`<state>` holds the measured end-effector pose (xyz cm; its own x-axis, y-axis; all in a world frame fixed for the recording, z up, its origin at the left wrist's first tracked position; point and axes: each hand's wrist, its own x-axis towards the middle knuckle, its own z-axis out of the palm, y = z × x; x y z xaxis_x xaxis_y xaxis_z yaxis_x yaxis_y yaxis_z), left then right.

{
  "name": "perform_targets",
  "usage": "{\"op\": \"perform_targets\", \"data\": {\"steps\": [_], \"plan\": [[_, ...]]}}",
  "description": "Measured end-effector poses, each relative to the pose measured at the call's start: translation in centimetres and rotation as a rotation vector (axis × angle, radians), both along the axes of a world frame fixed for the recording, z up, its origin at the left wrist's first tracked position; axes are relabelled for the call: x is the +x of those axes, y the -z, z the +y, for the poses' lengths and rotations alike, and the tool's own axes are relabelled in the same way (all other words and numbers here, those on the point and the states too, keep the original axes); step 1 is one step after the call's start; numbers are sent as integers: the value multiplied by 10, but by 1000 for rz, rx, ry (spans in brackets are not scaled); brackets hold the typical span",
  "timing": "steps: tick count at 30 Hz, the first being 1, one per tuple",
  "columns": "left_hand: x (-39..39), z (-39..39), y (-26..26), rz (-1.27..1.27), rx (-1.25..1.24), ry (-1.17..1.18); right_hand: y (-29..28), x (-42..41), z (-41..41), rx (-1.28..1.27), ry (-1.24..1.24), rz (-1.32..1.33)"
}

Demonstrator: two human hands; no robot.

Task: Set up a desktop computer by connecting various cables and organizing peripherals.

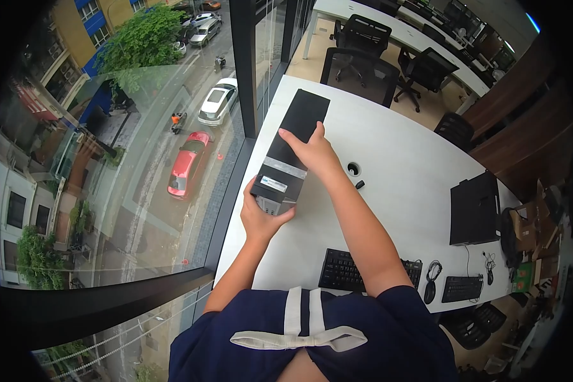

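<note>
A black desktop computer case (292, 138), long and narrow, is at the window-side edge of a white desk (401, 157). My left hand (261, 217) grips its near end, with the thumb on one side and the fingers on the other. A white label and a grey band show on the case near that end. My right hand (313, 150) rests on the far part of its top, thumb and fingers spread; part of the palm side is hidden. Whether the case touches the desk, I cannot tell.
A black keyboard (341, 270) lies partly under my right arm. Beside it are a coiled-cable mouse (429, 291), a second keyboard (462, 289) and another black computer case (475, 208). A cable hole (353, 168) pierces the desk. Window glass borders the left; office chairs (363, 36) stand beyond.
</note>
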<state>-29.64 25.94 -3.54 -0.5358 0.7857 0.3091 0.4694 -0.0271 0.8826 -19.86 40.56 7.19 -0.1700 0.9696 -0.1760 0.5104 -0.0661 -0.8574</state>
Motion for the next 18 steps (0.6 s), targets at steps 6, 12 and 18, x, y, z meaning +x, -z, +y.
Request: {"op": "perform_targets", "data": {"steps": [6, 12, 18], "plan": [[21, 0, 3, 66, 28, -27, 6, -5, -3, 90, -21, -329], [46, -1, 7, 93, 84, -109, 5, -1, -6, 133, -13, -438], [45, -3, 4, 112, 33, -85, 13, 1, -8, 197, -35, -463]]}}
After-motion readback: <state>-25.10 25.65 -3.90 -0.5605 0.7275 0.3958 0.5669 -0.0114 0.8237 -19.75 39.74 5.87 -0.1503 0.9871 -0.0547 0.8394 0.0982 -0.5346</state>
